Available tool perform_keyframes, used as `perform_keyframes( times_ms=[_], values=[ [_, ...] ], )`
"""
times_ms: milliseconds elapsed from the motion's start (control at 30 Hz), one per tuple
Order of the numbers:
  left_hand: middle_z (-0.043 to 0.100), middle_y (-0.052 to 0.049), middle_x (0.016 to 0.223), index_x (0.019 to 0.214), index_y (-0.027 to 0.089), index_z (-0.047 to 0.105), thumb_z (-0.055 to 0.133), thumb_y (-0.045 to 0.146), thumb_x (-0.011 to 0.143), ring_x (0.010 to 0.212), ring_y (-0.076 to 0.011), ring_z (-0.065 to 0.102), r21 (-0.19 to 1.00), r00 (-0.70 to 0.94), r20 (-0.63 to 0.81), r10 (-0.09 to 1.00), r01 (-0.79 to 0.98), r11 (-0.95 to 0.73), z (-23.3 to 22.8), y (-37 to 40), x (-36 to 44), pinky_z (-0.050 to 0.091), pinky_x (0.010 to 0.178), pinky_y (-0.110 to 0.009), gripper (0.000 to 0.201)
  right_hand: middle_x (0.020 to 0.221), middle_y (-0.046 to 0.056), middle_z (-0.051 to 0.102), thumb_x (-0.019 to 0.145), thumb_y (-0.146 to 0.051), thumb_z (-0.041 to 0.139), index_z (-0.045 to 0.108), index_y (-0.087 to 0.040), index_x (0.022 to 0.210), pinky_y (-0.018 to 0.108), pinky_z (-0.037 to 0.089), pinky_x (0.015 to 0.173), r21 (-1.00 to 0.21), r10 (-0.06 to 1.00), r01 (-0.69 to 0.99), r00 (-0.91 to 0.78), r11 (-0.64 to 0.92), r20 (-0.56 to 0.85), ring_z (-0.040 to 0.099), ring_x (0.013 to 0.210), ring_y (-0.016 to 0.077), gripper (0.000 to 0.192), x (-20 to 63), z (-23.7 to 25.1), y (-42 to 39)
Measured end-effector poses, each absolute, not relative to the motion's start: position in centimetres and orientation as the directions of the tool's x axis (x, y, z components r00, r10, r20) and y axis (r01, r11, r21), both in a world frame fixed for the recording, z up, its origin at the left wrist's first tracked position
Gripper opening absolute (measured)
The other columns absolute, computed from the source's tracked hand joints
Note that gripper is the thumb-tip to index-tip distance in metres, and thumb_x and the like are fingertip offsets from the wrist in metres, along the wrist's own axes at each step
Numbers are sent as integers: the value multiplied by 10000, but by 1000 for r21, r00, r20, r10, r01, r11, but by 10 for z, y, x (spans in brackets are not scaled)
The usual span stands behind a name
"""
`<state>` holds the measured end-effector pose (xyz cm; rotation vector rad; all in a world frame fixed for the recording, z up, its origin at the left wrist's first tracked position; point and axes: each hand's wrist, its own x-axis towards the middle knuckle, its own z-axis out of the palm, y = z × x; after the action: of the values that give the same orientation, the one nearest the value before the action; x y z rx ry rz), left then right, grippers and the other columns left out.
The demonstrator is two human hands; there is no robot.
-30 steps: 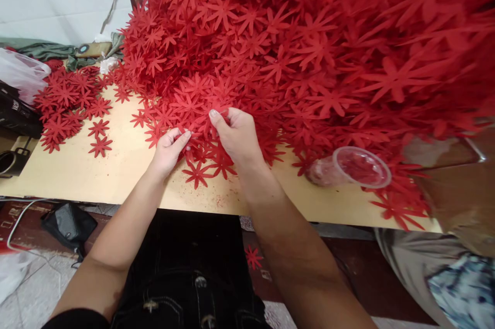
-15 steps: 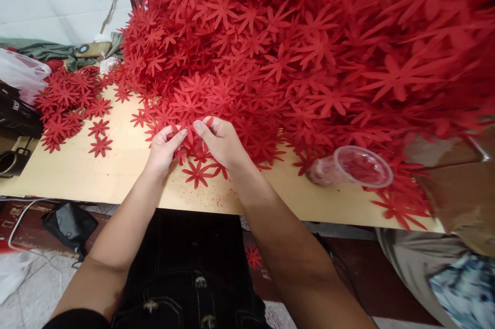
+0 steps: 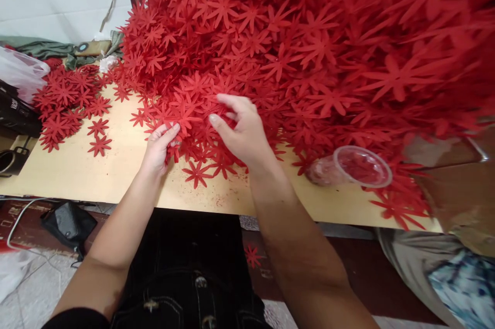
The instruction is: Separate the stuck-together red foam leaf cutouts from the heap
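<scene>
The left hand (image 3: pixel 158 144) pinches red flower cut-outs (image 3: pixel 181 118) at the pile's (image 3: pixel 294 50) front edge on the table (image 3: pixel 77 174); the right hand (image 3: pixel 244 130) hovers open-fingered just beside. The steep heap could slide, judging by its overhang, burying the tipped plastic cup (image 3: pixel 350 166).

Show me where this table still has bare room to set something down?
Bare tan tabletop lies between the small flat red paper flowers and the left hand; another strip runs before the clear plastic cup. The big red flower heap crowds the rest.
</scene>
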<state>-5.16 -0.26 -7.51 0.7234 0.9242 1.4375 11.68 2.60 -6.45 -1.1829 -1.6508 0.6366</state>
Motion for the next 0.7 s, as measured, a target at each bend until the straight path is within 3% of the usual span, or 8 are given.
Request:
perform_keyframes(
  times_ms=[100, 167, 300, 433, 600, 700],
  values=[
    [529, 69, 477, 644, 163, 655, 818, 337, 566, 382, -4, 354, 895, -32, -106, 994, -439, 81, -75, -4, -51, 279, 391, -170, 251, 909, 58, 658, 790, -352, 575, 625, -178, 882, 347, 514, 806, -923, 920, 187, -275, 335, 279, 612, 868, 170, 202, 95, -57, 18],
    [534, 63, 475, 638, 161, 665, 824, 359, 547, 383, -9, 353, 905, -22, -106, 994, -416, 88, -74, -5, -50, 268, 385, -174, 269, 749, 21, 635, 783, -329, 568, 595, -170, 754, 305, 509, 730, -965, 920, 71, -328, 252, 216, 594, 728, 135, 164, 84, -57, 17],
    [536, 64, 482, 672, 166, 696, 816, 362, 562, 395, -6, 351, 914, -69, -96, 993, -401, 60, -75, -5, -51, 303, 410, -169, 254, 656, -24, 589, 736, -257, 609, 554, -175, 685, 256, 472, 661, -983, 970, -57, -161, 174, 181, 538, 631, 94, 111, 82, -63, 24],
    [607, 42, 566, 757, 181, 729, 791, 373, 616, 446, -16, 417, 927, -130, -61, 990, -376, 8, -75, -4, -50, 339, 446, -175, 246, 603, -44, 516, 748, -259, 607, 530, -177, 672, 223, 402, 576, -989, 988, -49, -47, 142, 144, 453, 554, 63, 136, 90, -63, 25],
    [626, 49, 569, 841, 221, 731, 820, 370, 583, 467, -45, 487, 930, -94, -53, 994, -368, 14, -75, -5, -49, 383, 465, -192, 311, 522, -66, 336, 781, -351, 579, 376, -196, 562, 226, 248, 479, -989, 990, 77, -78, 126, 120, 286, 497, 49, 337, 87, -63, 17],
    [645, 45, 588, 824, 209, 723, 836, 356, 557, 524, -67, 564, 922, -50, -44, 998, -386, 21, -75, -6, -48, 456, 540, -205, 325, 530, -63, 325, 780, -377, 572, 383, -193, 563, 229, 256, 498, -978, 978, 118, -138, 174, 157, 297, 520, 55, 341, 81, -66, 15]
  ],
)
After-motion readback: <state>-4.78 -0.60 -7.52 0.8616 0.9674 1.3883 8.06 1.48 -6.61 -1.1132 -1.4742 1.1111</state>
